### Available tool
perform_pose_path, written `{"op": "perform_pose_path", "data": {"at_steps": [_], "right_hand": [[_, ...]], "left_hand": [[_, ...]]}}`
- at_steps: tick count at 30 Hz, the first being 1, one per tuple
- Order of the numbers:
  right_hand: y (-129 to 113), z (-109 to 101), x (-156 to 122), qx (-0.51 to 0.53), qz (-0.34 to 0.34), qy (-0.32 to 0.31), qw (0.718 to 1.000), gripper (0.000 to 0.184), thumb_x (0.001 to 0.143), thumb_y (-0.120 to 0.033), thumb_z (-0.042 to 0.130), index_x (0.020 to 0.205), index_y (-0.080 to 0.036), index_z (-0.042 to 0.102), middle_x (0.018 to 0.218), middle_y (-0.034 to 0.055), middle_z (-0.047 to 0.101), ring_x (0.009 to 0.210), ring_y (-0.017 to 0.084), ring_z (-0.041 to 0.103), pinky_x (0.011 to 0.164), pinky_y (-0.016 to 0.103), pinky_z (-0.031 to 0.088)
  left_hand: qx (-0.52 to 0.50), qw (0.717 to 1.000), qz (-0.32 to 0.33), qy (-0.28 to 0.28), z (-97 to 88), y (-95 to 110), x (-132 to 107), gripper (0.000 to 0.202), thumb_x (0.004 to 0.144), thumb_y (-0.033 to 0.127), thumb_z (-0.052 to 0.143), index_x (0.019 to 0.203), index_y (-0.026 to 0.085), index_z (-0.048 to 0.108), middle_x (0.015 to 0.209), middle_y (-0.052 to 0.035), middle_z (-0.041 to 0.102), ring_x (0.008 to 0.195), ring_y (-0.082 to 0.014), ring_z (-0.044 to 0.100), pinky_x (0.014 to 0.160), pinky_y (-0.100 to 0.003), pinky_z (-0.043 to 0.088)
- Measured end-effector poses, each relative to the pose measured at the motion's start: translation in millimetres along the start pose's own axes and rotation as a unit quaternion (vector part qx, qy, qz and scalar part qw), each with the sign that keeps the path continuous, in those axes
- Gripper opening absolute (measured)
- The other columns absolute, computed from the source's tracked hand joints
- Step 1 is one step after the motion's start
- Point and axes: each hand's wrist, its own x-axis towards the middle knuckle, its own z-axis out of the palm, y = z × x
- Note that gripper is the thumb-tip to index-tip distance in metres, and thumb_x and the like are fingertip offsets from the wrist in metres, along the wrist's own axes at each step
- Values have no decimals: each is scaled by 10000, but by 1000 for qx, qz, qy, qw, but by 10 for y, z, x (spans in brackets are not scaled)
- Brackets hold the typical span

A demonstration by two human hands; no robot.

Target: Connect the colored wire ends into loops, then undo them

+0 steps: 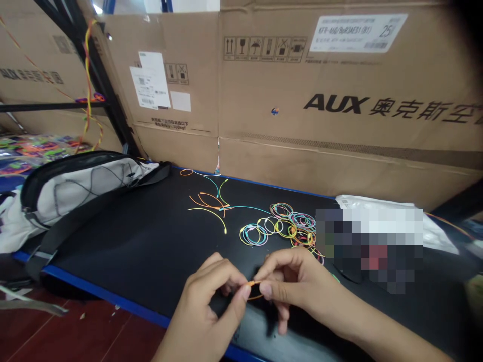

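Note:
Near the table's front edge, my left hand [211, 294] pinches the small orange clasp [250, 283] of a thin orange cord [255, 298] between thumb and forefinger. Close beside it, the thumb and forefinger of my right hand [296, 281] are closed on the same cord, just right of the clasp. The cord curves in a small loop under my fingers, which hide part of it. Beyond my hands lies a pile of closed cord rings [253, 235] in yellow, blue, white, orange and pink. Several loose, unclosed cords [207, 211] lie farther back to the left.
A white and black bag [86, 183] with a strap rests at the table's left end. A white plastic bag [439, 236] and a blurred-out patch are on the right. Large cardboard boxes [260, 100] stand along the back edge. A black metal frame [101, 80] rises at the left.

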Motion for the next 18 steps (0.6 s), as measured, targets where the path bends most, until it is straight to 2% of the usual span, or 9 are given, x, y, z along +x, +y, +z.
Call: {"op": "perform_pose_path", "data": {"at_steps": [3,5,7,9,12,15,18], "right_hand": [[-10,-1,1,-12,-27,14,999,295,807,-425,853,824,-144,765,642,-10,671,484,131,697,478,251,605],[-37,14,-26,-25,-51,28,998,250,823,-394,842,822,-152,783,706,-3,666,487,121,682,488,263,598],[-77,45,-67,-83,-99,54,990,150,858,-315,812,839,-166,806,756,5,654,532,109,660,519,253,565],[-116,80,-110,-205,-186,73,958,88,906,-218,748,884,-178,823,760,19,649,603,119,628,555,254,504],[-137,105,-152,-356,-299,61,883,172,963,-140,650,1009,-186,809,774,41,658,665,147,591,580,283,448],[-102,90,-155,-382,-339,45,859,196,978,-110,617,1074,-167,777,810,58,665,669,148,582,571,284,436],[-60,78,-148,-392,-368,43,842,161,956,-87,617,1025,-115,759,764,57,650,635,140,554,549,280,418]], "left_hand": [[-27,999,-24,14,-10,-25,9,197,957,216,616,770,210,678,703,16,617,693,-137,599,643,-242,450],[-52,998,-33,10,-22,-50,21,139,929,200,656,808,226,720,715,21,665,704,-139,635,657,-240,473],[-89,995,-40,9,-36,-72,39,113,898,165,682,851,244,748,759,23,716,733,-145,681,682,-239,508],[-119,992,-45,6,-51,-83,57,143,876,136,693,864,258,765,805,23,750,766,-151,717,709,-239,539],[-125,991,-46,2,-67,-71,78,163,861,123,705,844,267,778,813,22,762,773,-155,733,713,-242,549],[-118,992,-44,-6,-66,-48,90,147,844,121,716,787,250,757,779,24,749,749,-157,720,692,-254,535],[-125,991,-40,-6,-50,-40,95,217,823,91,709,664,209,621,726,42,737,699,-147,694,672,-267,508]]}}
